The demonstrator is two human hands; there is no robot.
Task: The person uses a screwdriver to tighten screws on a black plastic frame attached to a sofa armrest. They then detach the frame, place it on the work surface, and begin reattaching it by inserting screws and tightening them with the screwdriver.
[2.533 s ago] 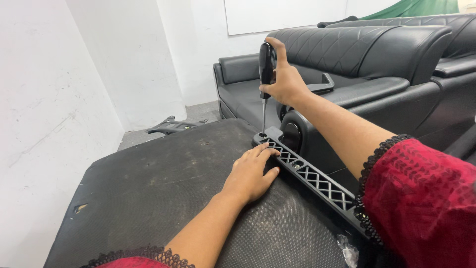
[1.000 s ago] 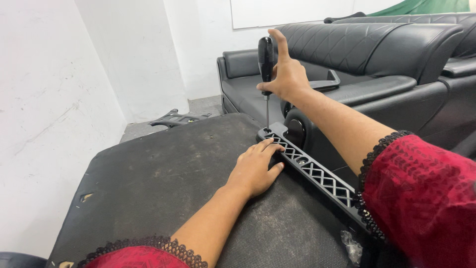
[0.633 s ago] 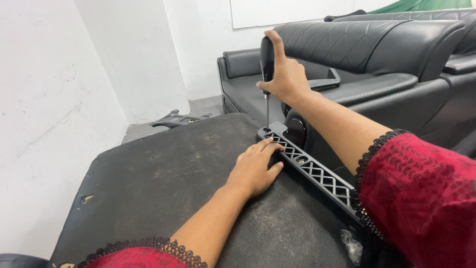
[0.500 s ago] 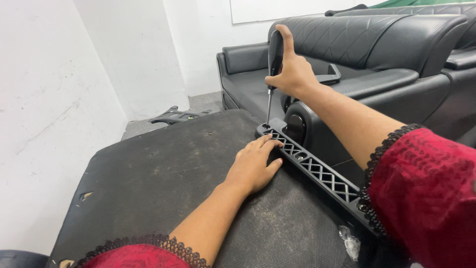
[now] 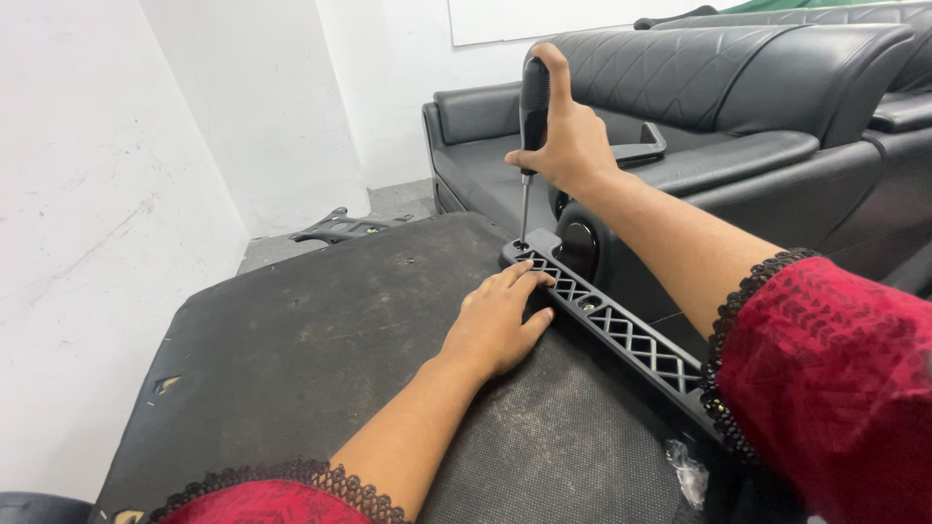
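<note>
Screwdriver [image 5: 529,126], clenched in our right hand [image 5: 568,146], stands on the lattice bracket's [image 5: 621,330] twelve-o'clock end, our left hand [image 5: 495,325] flat, fingers released, at its nine-o'clock edge.

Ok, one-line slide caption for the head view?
Right hand holds a screwdriver upright on a black lattice bracket; left hand steadies it.
</note>
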